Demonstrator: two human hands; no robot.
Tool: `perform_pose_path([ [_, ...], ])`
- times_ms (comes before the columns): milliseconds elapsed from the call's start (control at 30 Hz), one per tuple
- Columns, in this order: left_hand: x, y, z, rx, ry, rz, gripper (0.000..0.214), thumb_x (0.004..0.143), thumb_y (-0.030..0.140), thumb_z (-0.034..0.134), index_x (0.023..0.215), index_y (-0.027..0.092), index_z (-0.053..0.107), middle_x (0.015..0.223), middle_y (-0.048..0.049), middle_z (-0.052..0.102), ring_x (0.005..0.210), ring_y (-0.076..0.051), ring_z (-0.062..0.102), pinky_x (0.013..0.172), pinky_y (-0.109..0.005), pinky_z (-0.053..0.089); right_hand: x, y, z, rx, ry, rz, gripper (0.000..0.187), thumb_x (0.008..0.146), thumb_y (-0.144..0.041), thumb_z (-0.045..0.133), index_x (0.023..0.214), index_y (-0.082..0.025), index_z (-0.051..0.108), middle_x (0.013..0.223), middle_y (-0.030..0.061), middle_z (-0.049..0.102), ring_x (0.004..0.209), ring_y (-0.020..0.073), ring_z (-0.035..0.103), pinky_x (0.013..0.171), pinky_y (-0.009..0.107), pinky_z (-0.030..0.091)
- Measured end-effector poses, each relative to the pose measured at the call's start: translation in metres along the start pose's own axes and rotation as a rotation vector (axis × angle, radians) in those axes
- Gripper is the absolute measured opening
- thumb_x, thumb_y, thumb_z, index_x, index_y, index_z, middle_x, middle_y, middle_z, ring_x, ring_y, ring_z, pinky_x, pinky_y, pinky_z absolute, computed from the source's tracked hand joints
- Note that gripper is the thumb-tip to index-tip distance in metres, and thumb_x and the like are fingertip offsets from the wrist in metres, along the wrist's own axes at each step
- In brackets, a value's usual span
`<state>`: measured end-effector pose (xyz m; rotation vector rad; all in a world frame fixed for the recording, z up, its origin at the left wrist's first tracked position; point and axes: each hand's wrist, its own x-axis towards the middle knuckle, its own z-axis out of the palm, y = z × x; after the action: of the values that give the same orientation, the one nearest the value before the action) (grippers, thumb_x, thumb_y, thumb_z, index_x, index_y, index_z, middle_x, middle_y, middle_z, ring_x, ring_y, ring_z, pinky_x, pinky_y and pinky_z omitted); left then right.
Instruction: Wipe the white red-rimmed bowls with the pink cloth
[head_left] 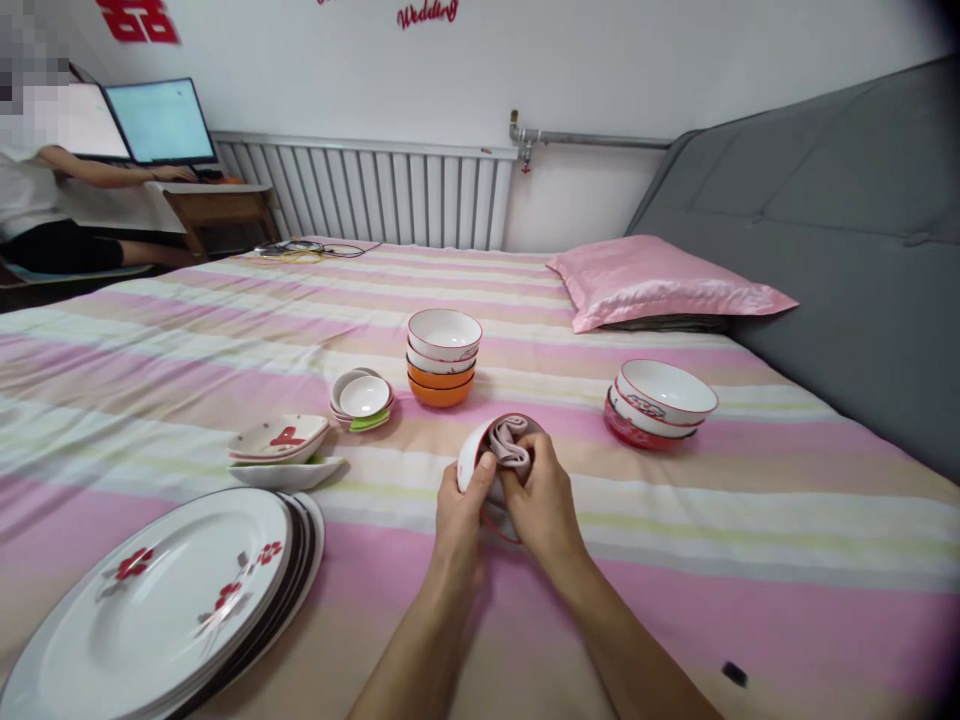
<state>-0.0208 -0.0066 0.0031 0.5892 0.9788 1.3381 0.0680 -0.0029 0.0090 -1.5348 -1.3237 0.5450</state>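
A white bowl [469, 452] with a red rim is tilted toward me above the striped bedsheet. My left hand [463, 505] grips its left side, thumb over the rim. In my right hand [546, 490] is a folded pinkish-grey cloth [511, 442], pressed into the bowl's inside. The fingers of both hands are partly hidden by the bowl and the cloth. Beyond the bowl stands a stack of white and orange bowls [444, 335]. Further right is a shorter stack of bowls [666, 392], white above red.
Large flowered plates [172, 600] are stacked at the front left. Behind them lie small oblong dishes [277, 440] and several little round dishes [365, 396]. A pink pillow [667, 280] rests by the grey headboard [817, 200]. A small black object [735, 674] lies front right. A person [45, 200] sits at monitors.
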Motion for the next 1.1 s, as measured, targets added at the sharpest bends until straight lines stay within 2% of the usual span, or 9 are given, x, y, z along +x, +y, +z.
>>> perform_pose_path([
  [167, -0.001, -0.002, 0.000, 0.104, -0.034, 0.038, 0.061, 0.062, 0.053, 0.076, 0.106, 0.013, 0.062, 0.089, -0.0082, 0.068, 0.076, -0.019, 0.064, 0.065, -0.024, 0.046, 0.001, 0.002, 0.002, 0.150, 0.053, 0.042, 0.036, 0.072, -0.023, 0.052, 0.107, -0.020, 0.046, 0.106, 0.0097, 0.061, 0.098, 0.0245, 0.057, 0.083, 0.038, 0.043],
  [300, 0.000, -0.001, -0.002, 0.131, -0.080, 0.026, 0.062, 0.065, 0.057, 0.072, 0.108, 0.014, 0.060, 0.092, -0.0081, 0.067, 0.079, -0.019, 0.062, 0.066, -0.025, 0.045, 0.003, 0.008, 0.007, 0.306, 0.074, 0.032, 0.037, 0.069, -0.019, 0.051, 0.106, -0.020, 0.048, 0.106, 0.0074, 0.060, 0.098, 0.0211, 0.056, 0.087, 0.036, 0.043],
  [400, 0.001, -0.002, -0.003, 0.114, -0.115, -0.006, 0.061, 0.066, 0.058, 0.071, 0.108, 0.015, 0.060, 0.092, -0.0076, 0.067, 0.080, -0.020, 0.063, 0.067, -0.026, 0.046, 0.003, 0.006, 0.005, 0.374, 0.046, -0.021, 0.034, 0.068, -0.014, 0.050, 0.101, -0.021, 0.051, 0.098, 0.0030, 0.061, 0.088, 0.0177, 0.057, 0.082, 0.032, 0.044],
  [533, 0.003, -0.002, -0.006, 0.103, -0.128, -0.014, 0.058, 0.065, 0.059, 0.071, 0.103, 0.016, 0.063, 0.093, -0.0079, 0.068, 0.084, -0.021, 0.063, 0.070, -0.026, 0.047, 0.002, -0.005, -0.003, 0.405, -0.143, -0.121, 0.023, 0.072, -0.012, 0.047, 0.093, -0.020, 0.055, 0.084, 0.0002, 0.060, 0.077, 0.0147, 0.055, 0.072, 0.026, 0.045],
  [633, 0.006, -0.001, -0.008, 0.075, -0.126, -0.003, 0.060, 0.064, 0.061, 0.070, 0.101, 0.014, 0.064, 0.091, -0.0078, 0.067, 0.086, -0.022, 0.063, 0.071, -0.027, 0.048, 0.003, -0.010, -0.009, 0.389, -0.271, -0.202, 0.022, 0.073, -0.010, 0.045, 0.090, -0.018, 0.057, 0.078, -0.0010, 0.058, 0.073, 0.0136, 0.054, 0.068, 0.024, 0.043],
  [833, 0.006, 0.003, -0.011, 0.050, -0.066, 0.000, 0.055, 0.061, 0.062, 0.071, 0.082, 0.013, 0.061, 0.069, -0.0010, 0.060, 0.066, -0.014, 0.058, 0.059, -0.024, 0.044, 0.003, -0.012, -0.018, 0.292, -0.533, -0.248, 0.026, 0.070, -0.006, 0.042, 0.081, -0.018, 0.062, 0.066, -0.0037, 0.055, 0.063, 0.0110, 0.049, 0.058, 0.020, 0.040],
  [933, 0.006, 0.005, -0.012, 0.066, -0.047, 0.050, 0.050, 0.063, 0.060, 0.071, 0.077, 0.013, 0.059, 0.063, 0.0027, 0.055, 0.057, -0.010, 0.052, 0.052, -0.021, 0.038, 0.002, -0.015, -0.023, 0.240, -0.633, -0.269, 0.031, 0.063, -0.002, 0.038, 0.073, -0.018, 0.062, 0.064, -0.0042, 0.055, 0.062, 0.0102, 0.049, 0.058, 0.019, 0.038],
  [1100, 0.007, 0.008, -0.013, 0.105, -0.035, 0.111, 0.048, 0.066, 0.057, 0.071, 0.082, 0.013, 0.059, 0.063, 0.0034, 0.053, 0.054, -0.008, 0.048, 0.050, -0.020, 0.034, 0.003, -0.017, -0.036, 0.074, -0.726, -0.308, 0.032, 0.059, -0.002, 0.037, 0.068, -0.019, 0.062, 0.066, -0.0034, 0.063, 0.062, 0.0110, 0.054, 0.060, 0.020, 0.039],
])
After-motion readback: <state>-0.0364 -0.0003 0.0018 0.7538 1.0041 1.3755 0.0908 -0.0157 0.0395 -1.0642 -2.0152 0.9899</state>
